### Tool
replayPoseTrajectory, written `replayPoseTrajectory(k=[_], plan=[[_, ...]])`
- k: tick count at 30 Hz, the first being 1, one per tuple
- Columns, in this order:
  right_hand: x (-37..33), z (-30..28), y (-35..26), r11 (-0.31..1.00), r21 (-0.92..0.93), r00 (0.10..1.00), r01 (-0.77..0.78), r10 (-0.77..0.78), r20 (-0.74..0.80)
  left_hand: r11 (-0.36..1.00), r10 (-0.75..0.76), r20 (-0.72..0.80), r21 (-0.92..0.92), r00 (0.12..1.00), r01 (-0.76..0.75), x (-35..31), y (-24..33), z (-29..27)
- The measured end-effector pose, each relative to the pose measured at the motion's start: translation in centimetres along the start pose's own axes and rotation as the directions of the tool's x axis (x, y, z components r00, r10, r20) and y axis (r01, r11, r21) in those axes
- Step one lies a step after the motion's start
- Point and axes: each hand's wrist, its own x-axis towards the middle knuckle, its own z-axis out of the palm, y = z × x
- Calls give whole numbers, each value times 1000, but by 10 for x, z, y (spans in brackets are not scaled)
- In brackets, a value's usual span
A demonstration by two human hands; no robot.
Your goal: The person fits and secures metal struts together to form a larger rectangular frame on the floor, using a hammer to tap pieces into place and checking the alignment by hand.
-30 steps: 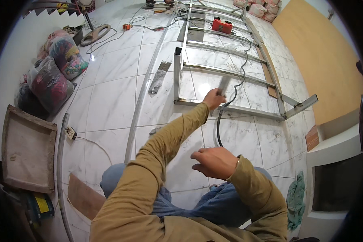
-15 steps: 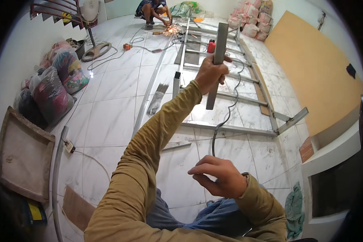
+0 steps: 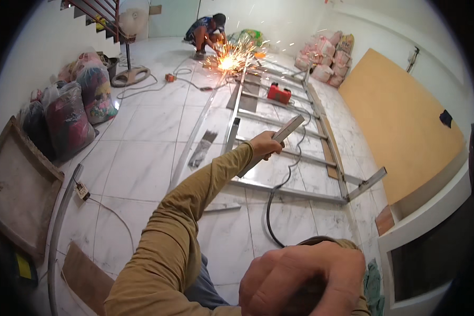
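Observation:
My left hand (image 3: 266, 146), at the end of an outstretched arm, is wrapped round a short grey square metal tube (image 3: 290, 128). The tube slants up to the right over the near part of a ladder-like metal frame (image 3: 305, 196) on the floor. Large and close at the bottom of the view is my right hand (image 3: 303, 274). Its fingers are bent, the thumb stands apart from them round a dark hollow, and nothing shows in it; the fingertips run off the lower edge. A black cable (image 3: 271, 213) runs from the frame toward me, passing behind this hand.
Beyond the frame a person (image 3: 205, 34) squats by bright sparks (image 3: 228, 63). A red machine (image 3: 278, 93) sits among the rungs. Stuffed bags (image 3: 68, 124) and a long metal bar (image 3: 63, 221) lie left. A tan board (image 3: 400, 126) leans right. An orange box (image 3: 170, 77) joins floor cables.
The tube has tipped from nearly upright to a slant, with my left hand lower. My right hand has come up much closer to the camera. The sparks have grown, and the view has shifted.

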Motion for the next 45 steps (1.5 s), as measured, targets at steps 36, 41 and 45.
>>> replayPoseTrajectory(k=[36,41,45], plan=[[-155,-36,158,414,-824,569,-387,810,140,286,-797,-157,752,583,593,-80,-249,-116],[-160,-43,153,450,-782,569,-431,808,151,219,-755,-101,892,648,395,-81,-258,-105],[-156,-47,150,464,-789,594,-402,788,160,313,-641,-52,893,766,323,-91,-302,-123]])
